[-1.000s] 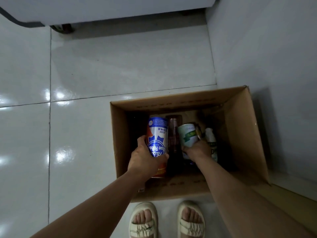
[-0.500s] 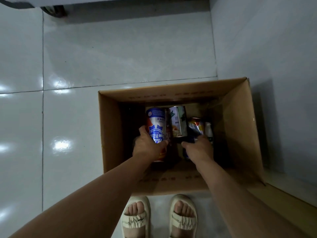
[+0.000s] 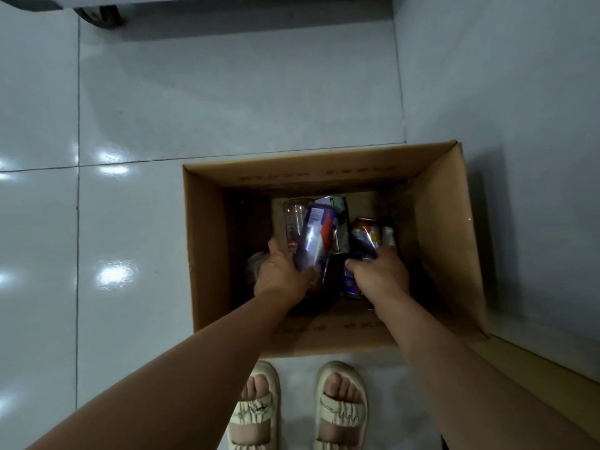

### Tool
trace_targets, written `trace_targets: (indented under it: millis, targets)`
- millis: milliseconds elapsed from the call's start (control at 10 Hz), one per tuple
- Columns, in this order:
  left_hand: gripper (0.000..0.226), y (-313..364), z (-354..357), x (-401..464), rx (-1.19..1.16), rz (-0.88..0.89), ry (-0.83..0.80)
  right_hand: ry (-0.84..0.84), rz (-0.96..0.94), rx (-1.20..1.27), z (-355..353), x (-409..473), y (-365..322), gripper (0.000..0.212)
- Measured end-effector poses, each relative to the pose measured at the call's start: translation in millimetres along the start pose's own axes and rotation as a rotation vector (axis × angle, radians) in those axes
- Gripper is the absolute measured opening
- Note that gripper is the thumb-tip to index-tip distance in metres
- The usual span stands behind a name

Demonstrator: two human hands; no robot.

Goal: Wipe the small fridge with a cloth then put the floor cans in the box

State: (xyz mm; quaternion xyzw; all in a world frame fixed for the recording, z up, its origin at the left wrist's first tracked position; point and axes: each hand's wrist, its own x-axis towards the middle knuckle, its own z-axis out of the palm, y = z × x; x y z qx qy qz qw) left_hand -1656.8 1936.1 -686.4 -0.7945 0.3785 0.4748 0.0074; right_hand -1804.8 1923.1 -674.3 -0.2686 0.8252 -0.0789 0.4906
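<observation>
Centre right of frame: open cardboard box (image 3: pixel 441 241) on tiled floor (image 3: pixel 130 222), beside wall. Both hands inside box. Left hand (image 3: pixel 281 276) wrapped around blue can (image 3: pixel 313 241), tilted, blurred. Right hand (image 3: pixel 380 274) closed around red-and-blue can (image 3: pixel 365 237). More cans and clear bottle (image 3: pixel 293 222) behind, details unclear. Sandalled feet (image 3: pixel 298 410) at lower edge, just below box.

We see a glossy floor of large pale grey tiles (image 3: pixel 227 102) with dark grout lines and bright light reflections at left. A plain grey wall (image 3: pixel 506 92) rises on the right. Below, two feet in cream strapped sandals (image 3: pixel 341 414) stand side by side on the tiles.
</observation>
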Motion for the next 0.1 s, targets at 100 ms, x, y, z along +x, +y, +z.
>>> trace_targets:
  millis: [100]
  targets:
    - [0.088,1.7,-23.0,-21.8,0.003,0.004,-0.014,-0.015,-0.020,-0.010,-11.4,-27.3,-10.2,0.054]
